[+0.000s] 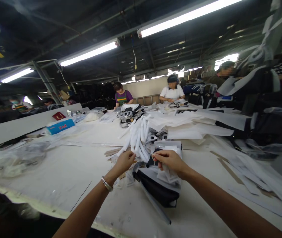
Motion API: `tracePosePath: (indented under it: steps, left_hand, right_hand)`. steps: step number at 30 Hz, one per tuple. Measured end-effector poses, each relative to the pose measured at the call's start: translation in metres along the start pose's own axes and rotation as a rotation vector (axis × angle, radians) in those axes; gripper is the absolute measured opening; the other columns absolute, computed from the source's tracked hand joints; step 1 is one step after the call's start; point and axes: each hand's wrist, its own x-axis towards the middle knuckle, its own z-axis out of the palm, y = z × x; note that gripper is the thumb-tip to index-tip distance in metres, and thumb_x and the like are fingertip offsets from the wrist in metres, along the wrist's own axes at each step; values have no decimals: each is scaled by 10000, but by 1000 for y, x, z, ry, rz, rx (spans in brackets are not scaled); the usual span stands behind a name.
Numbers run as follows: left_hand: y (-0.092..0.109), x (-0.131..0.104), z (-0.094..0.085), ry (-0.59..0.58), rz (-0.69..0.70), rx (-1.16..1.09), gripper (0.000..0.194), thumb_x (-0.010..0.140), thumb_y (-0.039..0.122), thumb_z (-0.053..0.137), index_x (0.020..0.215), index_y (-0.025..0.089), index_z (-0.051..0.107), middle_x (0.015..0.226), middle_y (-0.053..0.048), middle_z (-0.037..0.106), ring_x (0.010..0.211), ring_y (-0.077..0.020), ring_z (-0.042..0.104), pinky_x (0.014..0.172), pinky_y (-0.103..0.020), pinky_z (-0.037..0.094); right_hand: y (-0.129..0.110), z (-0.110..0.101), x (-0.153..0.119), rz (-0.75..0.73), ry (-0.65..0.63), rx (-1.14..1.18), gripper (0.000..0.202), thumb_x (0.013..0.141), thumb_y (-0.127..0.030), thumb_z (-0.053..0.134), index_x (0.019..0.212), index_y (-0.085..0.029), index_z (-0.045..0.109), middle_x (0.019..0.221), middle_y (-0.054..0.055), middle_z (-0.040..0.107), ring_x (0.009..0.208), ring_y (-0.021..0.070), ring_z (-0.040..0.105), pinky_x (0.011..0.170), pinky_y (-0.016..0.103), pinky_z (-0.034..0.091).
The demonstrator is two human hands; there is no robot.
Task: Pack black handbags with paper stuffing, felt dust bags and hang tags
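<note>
My left hand (125, 160), with a silver bracelet (106, 184) on its wrist, is closed in a pinch at the near end of a heap of white strips (140, 136). What its fingertips hold, if anything, is too small to make out. My right hand (170, 160) is also closed, thumb against fingers, over white wrapping paper (172, 177); I cannot make out what lies in its grip. Below the hands a black fabric bag (155, 188) lies on its side, partly covered by the paper. A grey tube-like strip (157, 206) runs along its near side.
Black and white pieces (131, 114) are piled farther back on the white table (81, 175). A blue box (60, 126) and crumpled clear plastic (24, 158) lie left; paper sheets (200, 127) and cardboard strips (230, 170) lie right. Two people (172, 91) work at the far side.
</note>
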Motion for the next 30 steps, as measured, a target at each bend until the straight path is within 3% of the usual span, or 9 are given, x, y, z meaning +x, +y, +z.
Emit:
tracePosePath:
  steps: [4, 10, 13, 18, 21, 26, 30]
  left_hand:
    - [-43, -11, 0, -93, -182, -82, 313, 935, 361, 618, 1172, 158, 597, 1157, -74, 625, 973, -205, 639, 828, -404, 559]
    - [-62, -23, 23, -112, -185, -380, 268, 944, 359, 604, 1116, 154, 615, 1134, -72, 639, 969, -194, 642, 832, -397, 556]
    - [-59, -28, 45, -119, -138, -499, 288, 876, 356, 693, 1082, 160, 651, 1136, -84, 663, 909, -164, 649, 796, -324, 548]
    - [-40, -36, 71, -115, -36, -597, 571, 694, 466, 833, 1183, 218, 677, 1229, -85, 655, 646, -72, 570, 634, -222, 480]
    - [-30, -36, 74, -108, 18, -579, 575, 722, 508, 803, 1208, 229, 675, 1139, -74, 684, 626, -76, 557, 627, -229, 456]
    - [-24, -36, 72, -101, 44, -512, 536, 769, 549, 746, 1161, 186, 705, 650, -10, 644, 530, -99, 519, 538, -226, 395]
    - [-19, -36, 71, -94, 72, -484, 543, 702, 495, 819, 1137, 187, 717, 637, -11, 646, 575, -125, 566, 586, -245, 445]
  right_hand:
    - [19, -2, -1, 74, -29, -98, 355, 787, -494, 712, 819, -142, 739, 597, 6, 641, 507, 121, 547, 514, 242, 426]
    - [18, -7, 5, 98, -46, -183, 374, 786, -525, 690, 841, -158, 744, 740, 37, 699, 537, 130, 568, 499, 245, 459]
    - [11, -9, 7, 103, -87, -281, 366, 798, -526, 661, 784, -167, 733, 736, 38, 700, 540, 140, 584, 477, 243, 459]
    - [-2, -10, 5, 117, -197, -466, 351, 821, -468, 620, 634, -179, 693, 555, 21, 644, 463, 135, 556, 469, 238, 434]
    - [-9, -10, 4, 100, -244, -543, 347, 822, -465, 609, 642, -186, 709, 549, 22, 649, 459, 140, 560, 462, 237, 421]
    - [-17, -9, 6, 74, -303, -641, 356, 844, -473, 578, 677, -193, 722, 573, 23, 662, 479, 150, 579, 473, 238, 420]
    - [-23, -7, 7, 53, -342, -623, 304, 846, -425, 567, 718, -202, 729, 625, 16, 677, 494, 146, 579, 492, 240, 425]
